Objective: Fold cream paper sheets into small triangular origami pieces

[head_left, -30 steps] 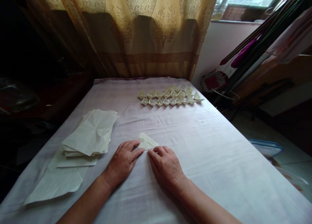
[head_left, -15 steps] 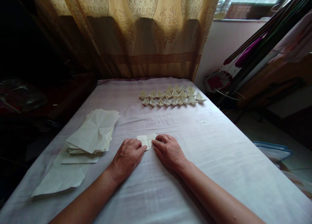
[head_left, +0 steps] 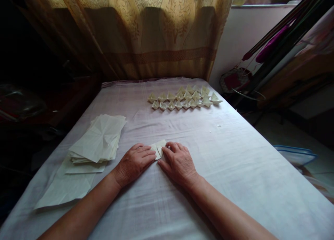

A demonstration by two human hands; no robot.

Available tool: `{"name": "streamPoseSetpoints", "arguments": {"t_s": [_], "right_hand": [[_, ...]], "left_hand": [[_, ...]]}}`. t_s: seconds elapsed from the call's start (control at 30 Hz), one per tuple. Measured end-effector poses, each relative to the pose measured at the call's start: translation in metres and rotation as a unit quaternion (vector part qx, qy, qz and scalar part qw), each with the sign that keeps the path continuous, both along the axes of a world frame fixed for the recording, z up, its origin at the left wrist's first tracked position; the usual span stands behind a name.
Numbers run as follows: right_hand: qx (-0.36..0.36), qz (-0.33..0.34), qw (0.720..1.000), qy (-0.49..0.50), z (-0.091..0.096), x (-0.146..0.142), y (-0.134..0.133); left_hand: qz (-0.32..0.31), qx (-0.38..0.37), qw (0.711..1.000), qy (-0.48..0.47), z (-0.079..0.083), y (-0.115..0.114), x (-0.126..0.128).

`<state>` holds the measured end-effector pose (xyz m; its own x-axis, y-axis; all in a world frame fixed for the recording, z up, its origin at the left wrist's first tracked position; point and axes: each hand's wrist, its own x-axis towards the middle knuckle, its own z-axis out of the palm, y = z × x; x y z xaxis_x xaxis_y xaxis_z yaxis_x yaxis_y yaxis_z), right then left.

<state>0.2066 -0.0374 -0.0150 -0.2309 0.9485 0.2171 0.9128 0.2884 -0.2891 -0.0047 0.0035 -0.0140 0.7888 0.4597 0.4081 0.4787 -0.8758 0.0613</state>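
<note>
A small folded piece of cream paper (head_left: 158, 147) lies on the white cloth (head_left: 235, 163) in front of me. My left hand (head_left: 133, 163) rests flat beside it, fingertips pressing its left edge. My right hand (head_left: 179, 161) covers its right part, fingers bent down onto the paper. A stack of creased cream sheets (head_left: 97, 139) lies to the left, on top of a larger loose sheet (head_left: 62, 189). Several finished folded paper shapes (head_left: 184, 99) sit in rows at the far side of the cloth.
A patterned yellow curtain (head_left: 146, 31) hangs behind the far edge. Dark furniture stands to the left. On the right are leaning rods and hanging cloth (head_left: 281, 38), and a blue-rimmed container (head_left: 296, 154) on the floor.
The paper went from a triangular shape to a smaller folded square. Both hands moved slightly away from me and closed in over it, the right hand now covering more of it.
</note>
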Motion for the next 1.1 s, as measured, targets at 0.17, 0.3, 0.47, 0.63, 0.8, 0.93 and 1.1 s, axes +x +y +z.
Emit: {"name": "streamPoseSetpoints", "arguments": {"t_s": [0.17, 0.3, 0.47, 0.63, 0.8, 0.93, 1.1], "right_hand": [[-0.004, 0.007, 1.0, 0.012, 0.0, 0.001, -0.004], [-0.005, 0.011, 1.0, 0.018, 0.0, 0.003, -0.006], [0.001, -0.002, 0.999, 0.034, -0.003, 0.001, -0.006], [0.012, -0.024, 0.998, 0.053, -0.004, -0.003, -0.008], [0.01, -0.033, 0.997, 0.064, -0.005, -0.006, -0.008], [0.016, -0.048, 0.996, 0.067, -0.007, -0.007, -0.007], [0.018, -0.047, 0.997, 0.066, -0.007, -0.008, -0.008]], "left_hand": [[0.025, -0.087, 0.995, -0.051, 0.004, -0.006, 0.009], [0.069, -0.126, 0.989, -0.045, 0.004, -0.004, 0.012], [0.098, -0.165, 0.979, -0.068, 0.0, 0.002, 0.015], [0.115, -0.187, 0.973, -0.07, 0.0, 0.007, 0.017], [0.138, -0.212, 0.966, -0.051, 0.002, 0.012, 0.021], [0.143, -0.199, 0.968, -0.048, 0.002, 0.013, 0.023], [0.152, -0.176, 0.971, -0.054, -0.003, 0.01, 0.023]]}}
